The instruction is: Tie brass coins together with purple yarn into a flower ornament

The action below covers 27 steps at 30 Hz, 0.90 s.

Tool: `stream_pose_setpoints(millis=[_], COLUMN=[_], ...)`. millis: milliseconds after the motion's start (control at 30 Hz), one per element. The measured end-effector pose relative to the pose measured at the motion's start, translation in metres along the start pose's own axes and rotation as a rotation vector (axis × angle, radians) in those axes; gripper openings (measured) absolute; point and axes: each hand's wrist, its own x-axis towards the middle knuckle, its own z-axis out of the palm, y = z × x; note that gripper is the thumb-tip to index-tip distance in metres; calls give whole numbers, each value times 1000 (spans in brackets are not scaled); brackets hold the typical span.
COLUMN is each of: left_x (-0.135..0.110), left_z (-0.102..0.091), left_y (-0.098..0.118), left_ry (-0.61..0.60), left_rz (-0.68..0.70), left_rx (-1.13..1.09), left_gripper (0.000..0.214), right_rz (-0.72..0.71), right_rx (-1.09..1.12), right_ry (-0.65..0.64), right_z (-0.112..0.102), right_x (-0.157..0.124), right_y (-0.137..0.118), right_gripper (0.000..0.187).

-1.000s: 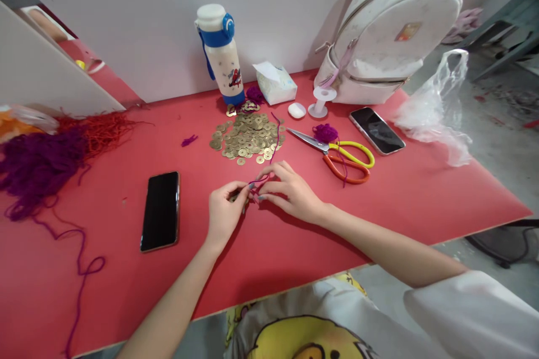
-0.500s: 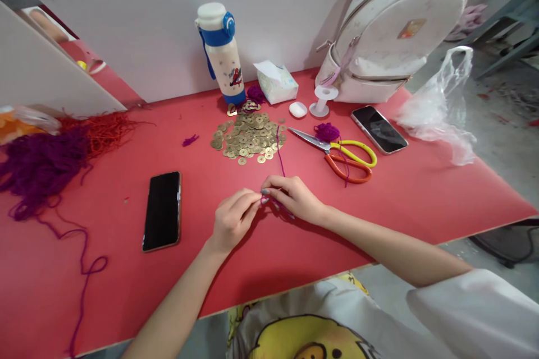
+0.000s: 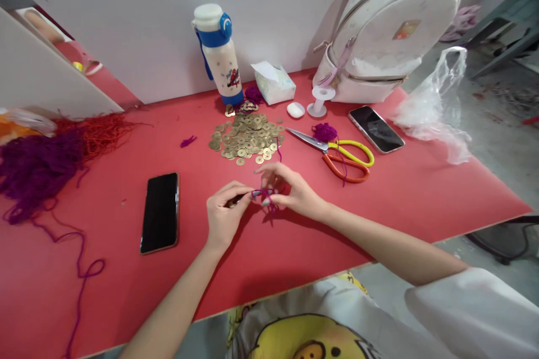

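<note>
My left hand [image 3: 225, 213] pinches purple yarn [image 3: 268, 196] between thumb and forefinger, above the red table. Something brassy, perhaps a coin, shows under its curled fingers. My right hand [image 3: 295, 193] faces it from the right, thumb and bent fingers around the same yarn, the index finger raised. Loops and loose ends of the yarn hang between the hands; the exact knot is too small to make out. Just beyond them lies a heap of brass coins with holes [image 3: 248, 134], one yarn end reaching its right edge.
Scissors [image 3: 337, 151] lie right of the coins, with a small purple yarn ball [image 3: 324, 132]. One phone [image 3: 160, 212] rests at left, another [image 3: 376, 129] at right. Behind stand a bottle [image 3: 219, 56], tissue pack [image 3: 274, 84], spool [image 3: 321, 101] and backpack [image 3: 391, 28]. Purple yarn [image 3: 42, 165] piles up far left.
My right fingers have lifted and spread from the pinch, drawing the yarn into visible loops. My left hand has shifted slightly left, and the yarn's far end is drawn in.
</note>
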Motion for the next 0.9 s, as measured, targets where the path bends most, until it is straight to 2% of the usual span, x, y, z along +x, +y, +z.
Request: stream_pose_setpoints(millis=[100, 133, 200, 267, 400, 533, 633, 700, 833, 867, 900], left_x=[-1, -2, -3, -4, -5, -6, -6, -6, -4, -3, -2], left_z=[2, 2, 3, 2, 0, -1, 1, 2, 3, 3, 3], left_y=[3, 4, 7, 8, 8, 9, 13, 15, 10, 8, 5], left_ry=[-27, -39, -57, -57, -71, -255, -360, -341, -156, -94, -34], left_rz=[19, 30, 63, 101, 156, 198, 157, 90, -64, -94, -121], left_rx=[5, 11, 26, 41, 72, -67, -224, -271, -264, -261, -259], left_gripper=[10, 10, 11, 13, 13, 11, 9, 11, 10, 10, 11], right_rz=[-9, 14, 85, 179, 351, 402, 407, 360, 118, 39, -39], right_rx=[267, 338, 497, 696, 1104, 1230, 1123, 950, 411, 256, 109], right_ry=[71, 113, 217, 312, 385, 535, 708, 740, 664, 641, 607], right_z=[-6, -8, -12, -16, -34, -54, -56, -52, -40, -38, -35], right_x=[6, 8, 12, 16, 25, 32, 34, 32, 26, 23, 21], right_y=[1, 2, 4, 5, 2, 2, 9, 14, 16, 14, 12], right_gripper=[28, 31, 37, 33, 22, 20, 12, 3, 46, 50, 46])
